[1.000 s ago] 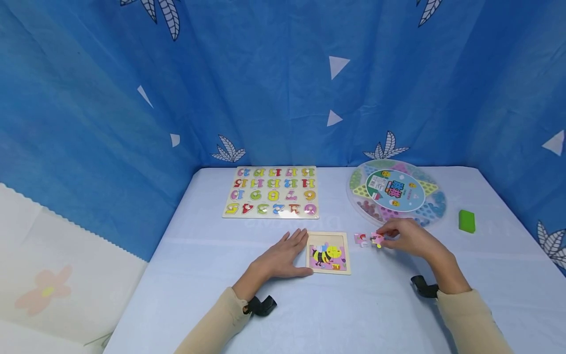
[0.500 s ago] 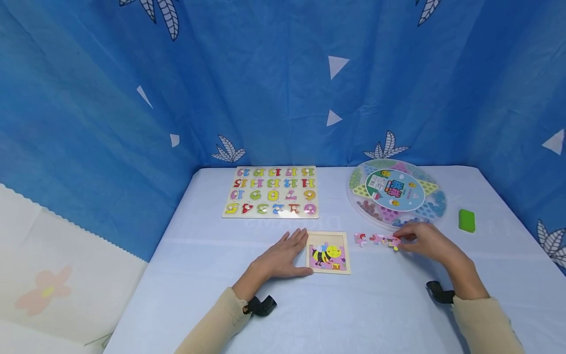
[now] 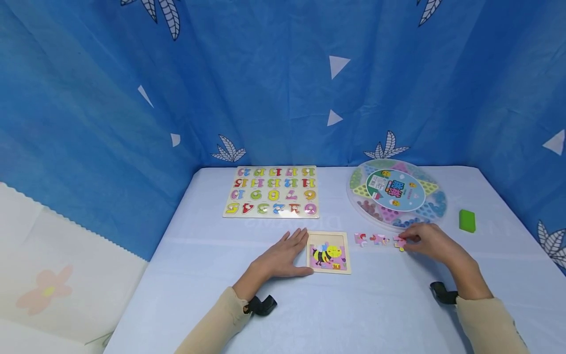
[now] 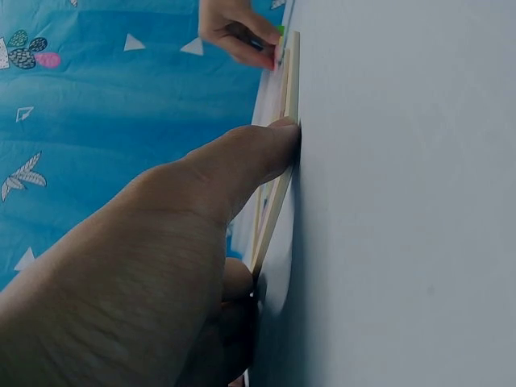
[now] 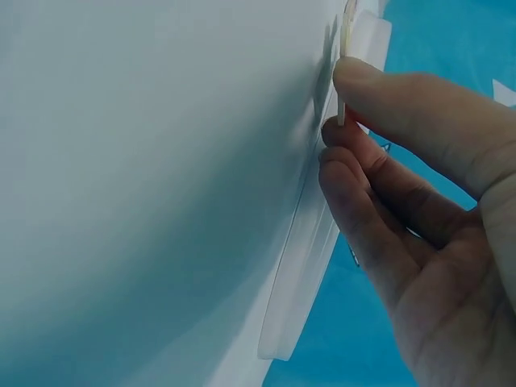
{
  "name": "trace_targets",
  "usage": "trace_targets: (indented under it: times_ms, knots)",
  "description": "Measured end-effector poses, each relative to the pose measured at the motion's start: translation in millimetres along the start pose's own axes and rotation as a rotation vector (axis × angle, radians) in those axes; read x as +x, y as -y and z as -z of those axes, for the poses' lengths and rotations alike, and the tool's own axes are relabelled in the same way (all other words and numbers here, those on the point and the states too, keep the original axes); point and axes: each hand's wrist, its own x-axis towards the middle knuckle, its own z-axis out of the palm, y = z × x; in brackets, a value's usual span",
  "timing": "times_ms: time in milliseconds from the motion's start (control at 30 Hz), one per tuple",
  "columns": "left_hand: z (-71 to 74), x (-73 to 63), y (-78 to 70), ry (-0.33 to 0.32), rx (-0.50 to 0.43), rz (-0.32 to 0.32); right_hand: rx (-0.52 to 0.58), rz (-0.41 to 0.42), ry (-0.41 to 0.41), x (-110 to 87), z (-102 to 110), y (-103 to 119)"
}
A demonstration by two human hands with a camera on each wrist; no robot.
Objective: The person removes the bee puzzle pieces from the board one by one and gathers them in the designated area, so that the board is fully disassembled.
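My left hand (image 3: 283,256) rests flat at the left side of a small wooden puzzle frame (image 3: 349,265), fingers spread, with its thumb at the near corner. A partly filled bee picture (image 3: 328,254) lies inside that frame. In the left wrist view the thumb (image 4: 262,149) touches the frame's edge. Right of the frame, my right hand (image 3: 430,242) pinches a pink and yellow puzzle piece (image 3: 399,243) between thumb and fingertips. The right wrist view shows this piece (image 5: 342,105) edge-on. Two more pink puzzle pieces (image 3: 360,239) lie in a row between frame and right hand.
A number puzzle board (image 3: 270,192) lies at the back left of the table. A round, lidded clear board-game case (image 3: 396,193) sits just beyond my right hand. Further right is a green block (image 3: 466,221). A blue curtain (image 3: 283,88) hangs behind the table.
My right hand has moved right with the pinched piece, away from the other two. A pink piece now lies apart in the middle of the row. The left hand stays put.
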Motion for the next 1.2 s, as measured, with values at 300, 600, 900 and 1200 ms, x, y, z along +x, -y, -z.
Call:
trace_targets:
  times_ms: [300, 600, 900, 1200]
  knots:
    - [0.2, 0.3, 0.0, -0.002, -0.006, -0.005, -0.023, 0.023, -0.001, 4.2, -2.2, -1.3]
    - [1.2, -0.3, -0.3, -0.001, -0.005, -0.001, -0.043, -0.009, -0.011, 6.0, -4.8, 0.0]
    - [1.0, -0.3, -0.4, 0.0, -0.003, -0.001, -0.084, 0.013, -0.036, 5.1, -4.6, 2.3]
    - [0.4, 0.1, -0.2, 0.008, -0.008, 0.003, -0.049, -0.01, -0.047, 1.6, -5.0, 2.4]
